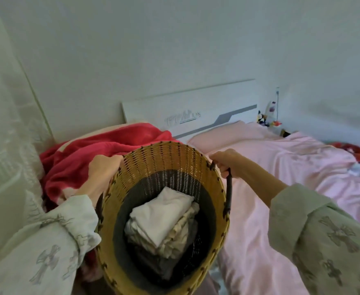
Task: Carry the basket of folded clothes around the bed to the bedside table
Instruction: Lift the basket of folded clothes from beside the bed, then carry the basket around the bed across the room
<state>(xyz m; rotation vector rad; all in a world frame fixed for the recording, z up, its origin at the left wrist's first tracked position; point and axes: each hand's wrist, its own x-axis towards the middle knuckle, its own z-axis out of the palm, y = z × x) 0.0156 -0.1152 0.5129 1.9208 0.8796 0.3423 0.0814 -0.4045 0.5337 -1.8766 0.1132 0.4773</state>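
A round woven basket [170,158], yellow at the rim and dark lower down, fills the lower middle of the head view. Folded clothes [164,218], white and cream, lie stacked at its bottom. My left hand [102,175] grips the basket's left side, where the rim hides the fingers. My right hand [225,161] is closed around the dark handle [229,192] on the right side. The basket hangs over the near edge of the bed [281,167]. The bedside table [281,130] shows only as a sliver beyond the far right of the headboard.
A red blanket [89,152] is bunched on the bed's left part beside a white curtain [6,135]. Pink sheets and a pink pillow [223,133] cover the right. A white headboard [196,109] stands against the wall. Small colourful items [266,120] and a red object [353,150] sit far right.
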